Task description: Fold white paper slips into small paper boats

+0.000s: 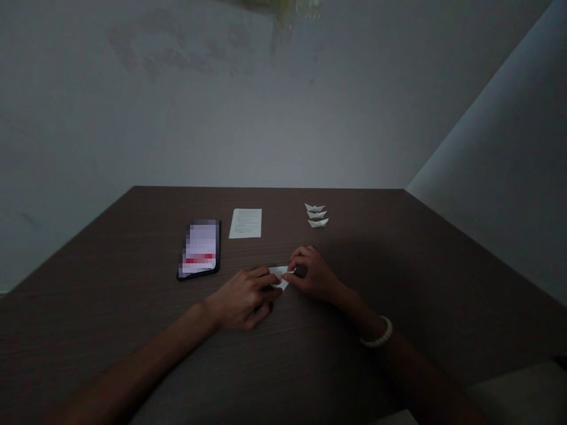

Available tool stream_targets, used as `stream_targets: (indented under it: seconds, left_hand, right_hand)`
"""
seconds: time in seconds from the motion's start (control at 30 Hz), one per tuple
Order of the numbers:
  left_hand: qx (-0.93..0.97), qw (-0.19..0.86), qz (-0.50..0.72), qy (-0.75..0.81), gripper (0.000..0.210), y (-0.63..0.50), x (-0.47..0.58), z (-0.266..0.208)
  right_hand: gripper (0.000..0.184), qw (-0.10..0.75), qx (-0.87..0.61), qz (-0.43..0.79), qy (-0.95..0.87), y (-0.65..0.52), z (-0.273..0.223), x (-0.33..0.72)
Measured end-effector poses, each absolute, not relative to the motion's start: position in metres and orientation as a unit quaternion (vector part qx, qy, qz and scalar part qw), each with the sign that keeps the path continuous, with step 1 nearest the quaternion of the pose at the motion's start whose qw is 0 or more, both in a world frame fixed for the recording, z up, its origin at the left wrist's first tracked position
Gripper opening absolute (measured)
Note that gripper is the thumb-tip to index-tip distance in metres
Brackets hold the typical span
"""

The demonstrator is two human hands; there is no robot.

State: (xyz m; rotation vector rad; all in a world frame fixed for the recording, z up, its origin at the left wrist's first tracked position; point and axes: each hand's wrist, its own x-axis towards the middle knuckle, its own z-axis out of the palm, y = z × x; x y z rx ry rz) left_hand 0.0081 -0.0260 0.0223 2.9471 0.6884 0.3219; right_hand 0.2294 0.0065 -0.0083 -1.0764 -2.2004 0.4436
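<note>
Brown table (425,295), left hand (245,300) and right hand (315,276) over its middle.
Phone (201,248) left; printed sheet (246,223) farther, right of phone; white paper (279,271) between the hands, right hand pinching its right edge, left hand touching its left part, can't tell if gripping; three paper boats (316,215) far, right of sheet.
</note>
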Motion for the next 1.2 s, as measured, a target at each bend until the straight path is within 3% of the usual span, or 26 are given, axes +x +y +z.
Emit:
stream_targets:
  seconds: [1.2]
  left_hand:
    - [0.966, 0.05, 0.101, 0.233, 0.029, -0.0231, 0.0085, 0.0156]
  right_hand:
    - [0.01, 0.316, -0.436, 0.149, -0.829, 0.0066, -0.0136, 0.2282]
